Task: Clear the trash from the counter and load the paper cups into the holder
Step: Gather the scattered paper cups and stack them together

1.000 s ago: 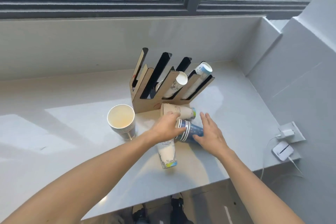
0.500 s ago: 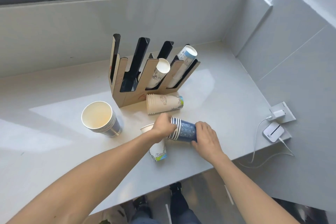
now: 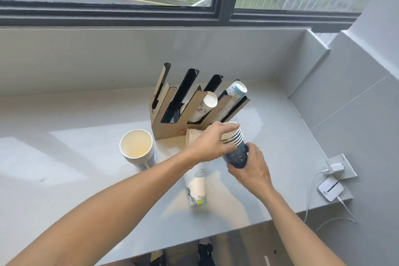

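A stack of blue paper cups (image 3: 236,149) is lifted off the grey counter (image 3: 64,157), tilted, rims up. My right hand (image 3: 251,168) grips its lower end and my left hand (image 3: 212,142) holds its rims. Behind stands the cardboard cup holder (image 3: 170,123); two of its slanted slots carry white cup stacks (image 3: 205,106). A beige cup stack (image 3: 191,137) lies on its side at the holder's foot, partly behind my left hand. A white printed cup stack (image 3: 195,188) lies under my left forearm. An upright stack of cups (image 3: 138,149) stands left of the holder.
A wall rises along the counter's back and right side. At the right end sit a white charger (image 3: 335,167) in a socket and a small white device (image 3: 330,188) with cables. The counter's front edge runs close below my arms.
The blue cup stack, which lay on its side on the counter, has been picked up by both hands and tipped toward upright. The view has tilted up toward the window.
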